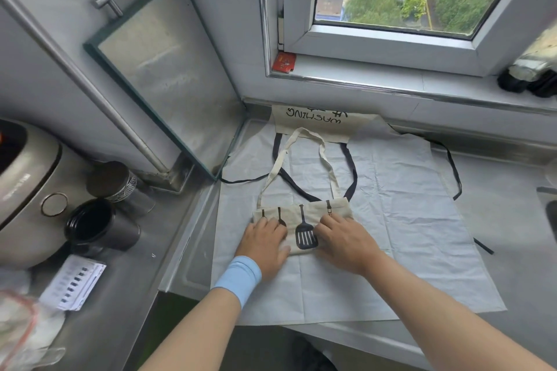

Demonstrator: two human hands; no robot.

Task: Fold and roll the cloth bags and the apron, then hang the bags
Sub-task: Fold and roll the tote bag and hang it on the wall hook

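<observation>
A cream cloth bag [304, 214] printed with black kitchen utensils lies folded into a short band on a pale apron [391, 190], its long handles [301, 135] stretched toward the window. My left hand [265, 244] lies on the bag's left part, thumb tucked at its near edge. My right hand [346, 241] presses flat on the bag's right part. A second cream bag [316, 120] with black lettering lies folded at the back against the wall. The apron's black straps [452, 172] trail across it and off to the right.
A steel counter [187, 238] runs left, bearing a rice cooker [27, 190], a dark jar [99, 226], a lidded jar [111, 181] and a paper card [72, 283]. A glass-fronted cabinet door [162, 69] stands at the left. The window sill [391, 75] lies behind.
</observation>
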